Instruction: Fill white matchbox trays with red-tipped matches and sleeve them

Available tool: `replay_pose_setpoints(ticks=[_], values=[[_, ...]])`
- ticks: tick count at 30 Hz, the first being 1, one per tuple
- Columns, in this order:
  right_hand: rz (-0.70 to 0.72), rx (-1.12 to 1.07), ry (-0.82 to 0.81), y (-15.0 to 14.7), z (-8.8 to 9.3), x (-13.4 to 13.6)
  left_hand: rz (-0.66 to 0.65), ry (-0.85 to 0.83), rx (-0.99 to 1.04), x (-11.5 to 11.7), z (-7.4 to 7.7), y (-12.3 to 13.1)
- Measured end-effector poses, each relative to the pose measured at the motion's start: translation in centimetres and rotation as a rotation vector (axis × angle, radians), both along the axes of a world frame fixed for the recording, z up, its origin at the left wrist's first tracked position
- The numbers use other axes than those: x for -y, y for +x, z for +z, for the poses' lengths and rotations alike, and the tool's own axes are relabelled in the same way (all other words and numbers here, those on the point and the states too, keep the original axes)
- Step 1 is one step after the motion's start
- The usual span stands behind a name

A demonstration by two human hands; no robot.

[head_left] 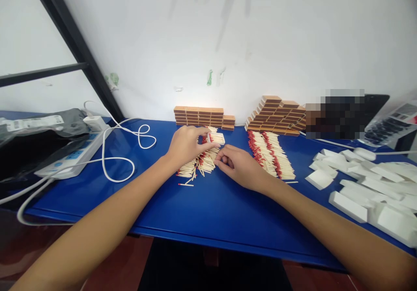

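Observation:
Between the thumb and fingers of my left hand (187,143) is a small white matchbox tray (220,139) with red-tipped matches lying in it. Beneath it spreads a loose pile of matches (205,163), partly covered by my left hand. My right hand (236,165) is just right of that pile, its fingers curled and thumb against the fingertips. Whatever the right fingers pinch, if anything, is too small to make out. One single match (186,184) lies apart in front of the pile. Farther right, more matches (270,154) lie in two long rows.
Stacked brown matchboxes (198,116) and a taller stepped stack (275,115) stand against the wall. White empty trays (368,178) are heaped at the right. At the left lie a power strip (71,152), white cables (119,158) and a dark plastic bag (39,139) on the blue table (208,213).

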State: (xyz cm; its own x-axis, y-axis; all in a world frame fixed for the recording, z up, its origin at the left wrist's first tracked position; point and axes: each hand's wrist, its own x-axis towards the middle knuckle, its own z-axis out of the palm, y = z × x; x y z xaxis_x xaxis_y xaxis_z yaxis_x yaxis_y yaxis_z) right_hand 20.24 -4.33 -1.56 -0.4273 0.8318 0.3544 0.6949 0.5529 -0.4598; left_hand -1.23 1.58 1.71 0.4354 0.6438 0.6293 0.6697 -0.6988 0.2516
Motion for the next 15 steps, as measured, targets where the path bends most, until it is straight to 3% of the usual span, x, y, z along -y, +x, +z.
replay_pose_setpoints(ticks=[7,11,15], values=[[0.016,0.315,0.402,1.6,1.9,0.7,0.016,-0.022,0.005,-0.2,0.1,-0.2],[0.034,0.360,0.445,1.9,2.3,0.8,0.040,-0.016,-0.014,-0.4,-0.2,-0.3],[-0.034,0.292,0.448,2.4,2.4,0.4,0.037,-0.020,-0.021,-0.7,-0.4,-0.4]])
